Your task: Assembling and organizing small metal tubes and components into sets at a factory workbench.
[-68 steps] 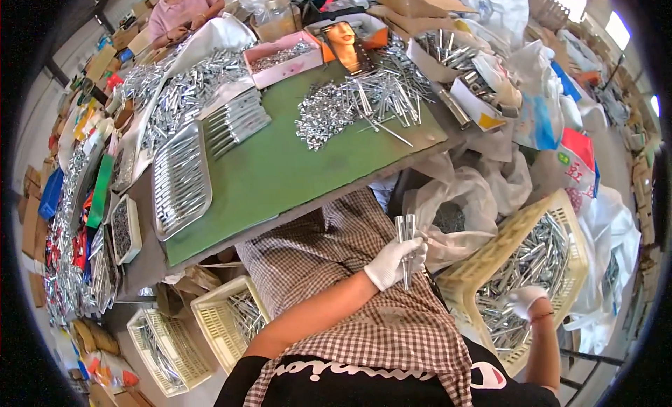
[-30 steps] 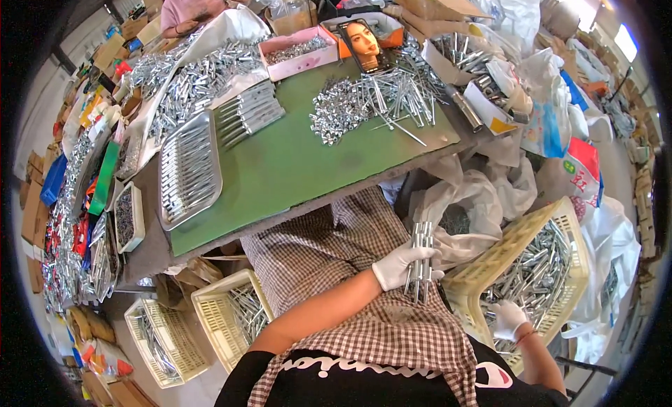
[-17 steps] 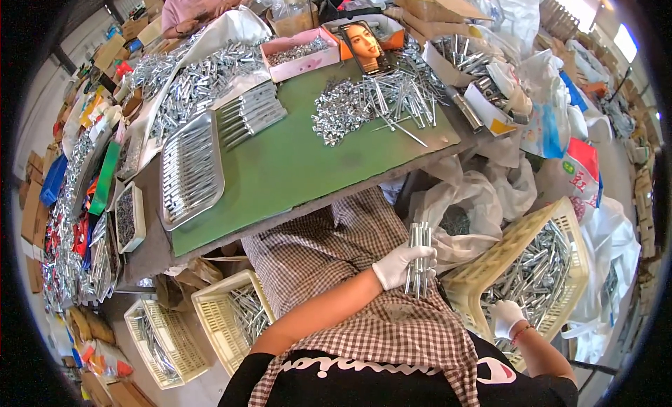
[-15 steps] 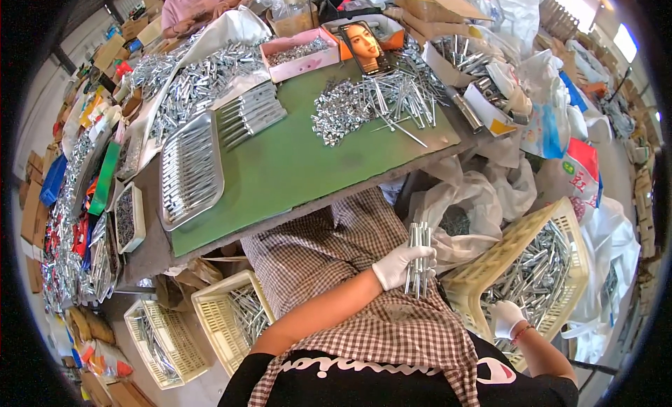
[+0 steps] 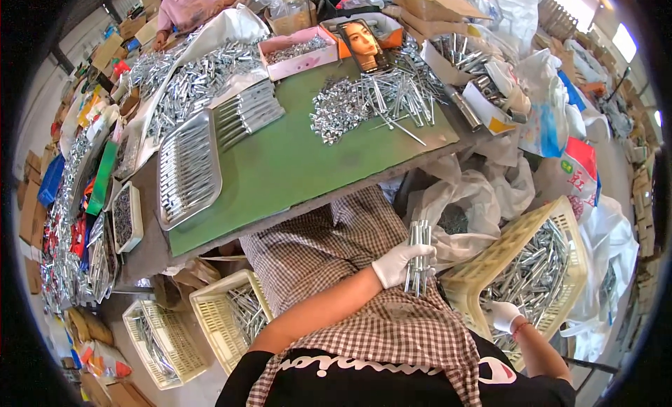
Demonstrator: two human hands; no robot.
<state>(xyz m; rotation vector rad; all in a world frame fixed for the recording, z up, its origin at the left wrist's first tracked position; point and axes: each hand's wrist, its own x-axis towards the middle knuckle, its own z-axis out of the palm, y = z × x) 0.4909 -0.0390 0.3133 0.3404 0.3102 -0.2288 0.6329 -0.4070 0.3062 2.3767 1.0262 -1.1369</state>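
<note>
My gloved left hand (image 5: 400, 265) is wrapped round a bundle of shiny metal tubes (image 5: 419, 233), held upright above my lap. At the lower right, my gloved right hand (image 5: 502, 316) reaches into a tilted cream plastic crate (image 5: 467, 289). Many similar loose metal tubes (image 5: 533, 272) lie in that crate beside the hand. The fingers of this hand are hidden at the crate's near side, so what they hold, if anything, does not show. A red band circles the right wrist.
A green-topped table (image 5: 280, 169) bears a metal tray (image 5: 218, 190) of rods, a row of rods (image 5: 252, 111), a pile of small metal parts (image 5: 338, 106), a pink box (image 5: 297, 60) and a phone (image 5: 362, 46). Two crates (image 5: 192, 358) stand lower left. Another person (image 5: 189, 8) sits beyond.
My right hand has shifted slightly left inside the crate, its fingers now less visible. My left hand keeps its hold on the tubes. The other person's hands have moved apart.
</note>
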